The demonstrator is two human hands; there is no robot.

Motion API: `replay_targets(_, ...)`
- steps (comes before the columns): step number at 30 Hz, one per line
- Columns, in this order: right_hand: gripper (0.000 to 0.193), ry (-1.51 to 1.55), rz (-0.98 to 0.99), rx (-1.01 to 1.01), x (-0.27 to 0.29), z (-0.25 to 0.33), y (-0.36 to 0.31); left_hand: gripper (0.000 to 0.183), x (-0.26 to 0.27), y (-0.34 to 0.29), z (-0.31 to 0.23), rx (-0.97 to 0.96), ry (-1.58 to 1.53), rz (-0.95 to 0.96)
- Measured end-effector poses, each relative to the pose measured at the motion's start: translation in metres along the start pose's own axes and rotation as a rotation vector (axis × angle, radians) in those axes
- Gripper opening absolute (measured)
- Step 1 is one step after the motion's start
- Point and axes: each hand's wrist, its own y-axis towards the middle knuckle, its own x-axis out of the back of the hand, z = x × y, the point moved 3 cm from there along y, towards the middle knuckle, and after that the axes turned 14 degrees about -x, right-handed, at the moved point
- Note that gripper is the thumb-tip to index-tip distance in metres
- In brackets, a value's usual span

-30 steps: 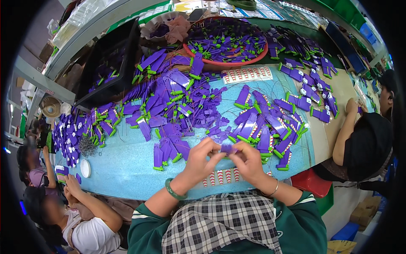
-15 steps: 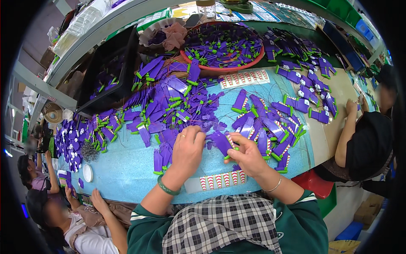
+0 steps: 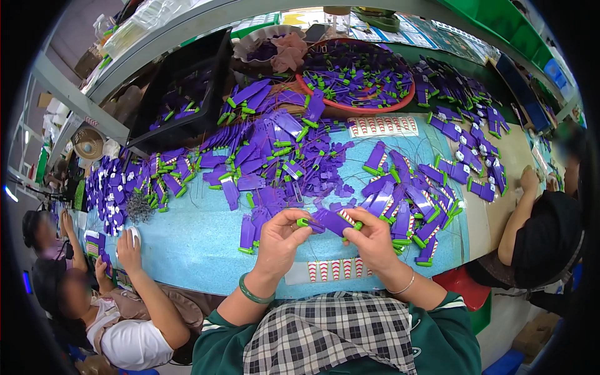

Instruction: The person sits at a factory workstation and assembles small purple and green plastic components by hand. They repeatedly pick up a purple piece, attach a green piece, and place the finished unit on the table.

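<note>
My left hand (image 3: 281, 240) pinches a flat purple piece with a green end (image 3: 315, 226) between thumb and fingers. Facing it, my right hand (image 3: 374, 240) grips another purple piece (image 3: 329, 219), which carries a red-and-white chevron strip and has green at the end by my thumb. The two pieces are close together above the table; whether they touch I cannot tell. Just beyond my hands spreads a heap of loose purple pieces (image 3: 265, 159) with green ends. To the right of it lies a group with chevron strips (image 3: 406, 209). Below my hands is a chevron sticker sheet (image 3: 340, 270).
A red-rimmed basket (image 3: 356, 107) full of purple pieces and a black bin (image 3: 140, 134) stand at the back. Another sticker sheet (image 3: 384, 126) lies beyond the groups. Co-workers sit at left and right; one hand (image 3: 129, 250) rests by a white round lid. A metal shelf frame crosses overhead.
My left hand has come back from the heap and now holds a purple piece with a green end beside the right hand's piece. The left co-worker's hand has reached the white lid.
</note>
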Motion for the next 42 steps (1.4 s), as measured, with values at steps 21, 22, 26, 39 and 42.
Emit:
replay_targets(21, 0.039, -0.863, 0.330, -0.036, 0.011, 0.023, -0.013, 0.017, 0.003, -0.031, 0.005, 0.302, 0.541, 0.324)
replay_targets(22, 0.038, -0.897, 0.367, -0.043, 0.011, 0.023, -0.014, 0.018, 0.001, -0.032, 0.002, 0.322, 0.572, 0.361)
replay_targets(26, 0.036, -0.985, 0.445, 0.021, 0.013, 0.027, -0.011, 0.017, -0.003, -0.040, 0.004, 0.367, 0.502, 0.325)
replay_targets(39, 0.018, -0.984, 0.397, -0.116, -0.009, 0.005, -0.008, 0.010, 0.003, -0.030, 0.001, 0.304, 0.738, 0.597)
replay_targets(42, 0.024, -0.211, 0.087, -0.216, -0.012, -0.007, -0.002, 0.013, 0.004, -0.015, -0.001, 0.081, 0.462, 0.111)
